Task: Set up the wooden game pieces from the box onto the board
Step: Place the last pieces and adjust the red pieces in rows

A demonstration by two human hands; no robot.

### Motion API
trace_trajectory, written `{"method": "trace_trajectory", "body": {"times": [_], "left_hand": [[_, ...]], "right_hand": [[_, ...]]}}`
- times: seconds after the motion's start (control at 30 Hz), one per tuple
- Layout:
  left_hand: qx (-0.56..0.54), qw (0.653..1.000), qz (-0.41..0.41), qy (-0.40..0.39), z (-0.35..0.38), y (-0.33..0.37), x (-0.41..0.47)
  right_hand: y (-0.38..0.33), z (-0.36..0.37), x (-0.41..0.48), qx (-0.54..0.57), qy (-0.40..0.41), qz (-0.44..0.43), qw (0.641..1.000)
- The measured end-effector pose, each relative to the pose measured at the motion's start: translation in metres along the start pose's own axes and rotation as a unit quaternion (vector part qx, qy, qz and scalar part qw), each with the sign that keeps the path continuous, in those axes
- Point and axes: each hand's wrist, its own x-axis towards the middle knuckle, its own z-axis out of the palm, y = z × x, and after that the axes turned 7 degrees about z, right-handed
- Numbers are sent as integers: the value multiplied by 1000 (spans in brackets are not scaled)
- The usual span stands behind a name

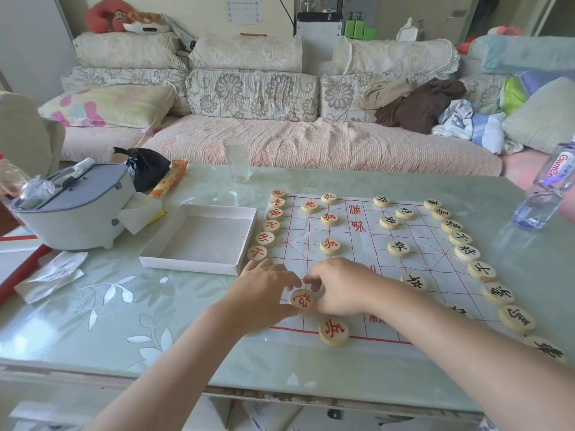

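A white sheet board [357,244] with red grid lines lies on the table. Round wooden pieces with red characters line its left side, and pieces with black characters line its right side. A red-marked cannon piece [303,299] sits on the board's near left part. My left hand [264,293] and my right hand [342,287] both pinch it with their fingertips, one from each side. Another red piece [333,331] rests just in front of it at the near edge. The white box [199,241] stands empty left of the board.
A grey lidded pot [74,209] and plastic wrappers [49,275] occupy the table's left. An empty glass [238,160] stands behind the board and a water bottle [547,188] at the far right. A black bag [149,169] lies behind the box. A sofa runs behind the table.
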Motion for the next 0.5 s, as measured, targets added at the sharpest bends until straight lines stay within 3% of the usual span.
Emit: {"method": "trace_trajectory", "body": {"times": [0.13, 0.37, 0.5], "left_hand": [[4, 1000, 2, 3, 0, 1, -1], [2, 1000, -17, -11, 0, -2, 0], [16, 1000, -9, -8, 1, 0, 2]], "right_hand": [[-5, 3, -1, -28, 34, 21, 999], [-1, 1, -1, -16, -2, -25, 1000], [-3, 3, -2, 12, 0, -8, 1000]]}}
